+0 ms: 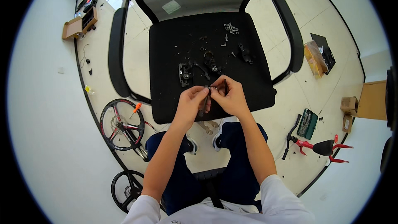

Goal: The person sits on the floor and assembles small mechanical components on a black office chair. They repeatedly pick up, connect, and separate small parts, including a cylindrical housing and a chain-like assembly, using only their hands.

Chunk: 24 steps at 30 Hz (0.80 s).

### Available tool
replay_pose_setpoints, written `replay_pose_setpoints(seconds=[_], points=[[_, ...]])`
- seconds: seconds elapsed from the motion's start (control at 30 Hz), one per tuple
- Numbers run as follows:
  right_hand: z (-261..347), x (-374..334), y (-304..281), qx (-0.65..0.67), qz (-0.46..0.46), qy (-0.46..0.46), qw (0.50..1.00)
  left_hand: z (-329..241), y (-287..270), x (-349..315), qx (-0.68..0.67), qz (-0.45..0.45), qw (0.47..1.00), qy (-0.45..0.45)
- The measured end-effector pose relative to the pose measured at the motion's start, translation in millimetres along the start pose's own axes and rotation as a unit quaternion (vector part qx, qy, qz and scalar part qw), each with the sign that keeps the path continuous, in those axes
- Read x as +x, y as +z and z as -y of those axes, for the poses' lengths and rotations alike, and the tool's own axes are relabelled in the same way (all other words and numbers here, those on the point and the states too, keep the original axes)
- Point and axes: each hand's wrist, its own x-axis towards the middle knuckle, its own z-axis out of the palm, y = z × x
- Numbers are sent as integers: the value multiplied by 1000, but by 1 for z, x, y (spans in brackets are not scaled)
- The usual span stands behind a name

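Note:
Above the front edge of a black chair seat (248,87), my two hands meet fingertip to fingertip. My left hand (191,104) is closed on a dark, narrow part (203,108) that hangs below its fingers. Pinched shut beside it, my right hand (232,98) has a thin dark rod (225,84) sticking up between its fingers. The fingers cover whatever small piece lies where they meet. Just beyond them on the seat are a bike brake caliper (184,74), a dark lever-like arm (202,70) and a black part with a round clamp (211,61).
Farther back on the seat are another black part (245,54) and a cluster of small bolts (231,28). Armrests (119,52) flank it. A spoked bike wheel (122,124) is at left; a green toolbox (307,123) and a red children's bike (315,146) are at right. Wrenches (205,127) lie below.

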Motion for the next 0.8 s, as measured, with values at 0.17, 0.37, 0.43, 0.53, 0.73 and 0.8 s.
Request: replay_pose_setpoints(seconds=[0.17,0.37,0.43,0.53,0.73,0.8], points=[[3,28,-8,-127,-56,-126,982,-16,1,34,-142,-10,986,-81],[-28,38,-5,-18,-16,64,998,-5,-32,46,-71,93,986,122],[-30,37,-3,104,-9,87,991,-6,-25,46,54,69,979,182],[-29,27,-16,157,49,91,982,-3,-17,52,163,11,959,230],[-18,29,-5,35,131,7,991,19,-37,61,86,-74,990,88],[-22,30,-8,-1,124,-73,990,12,-16,61,49,-82,995,26]])
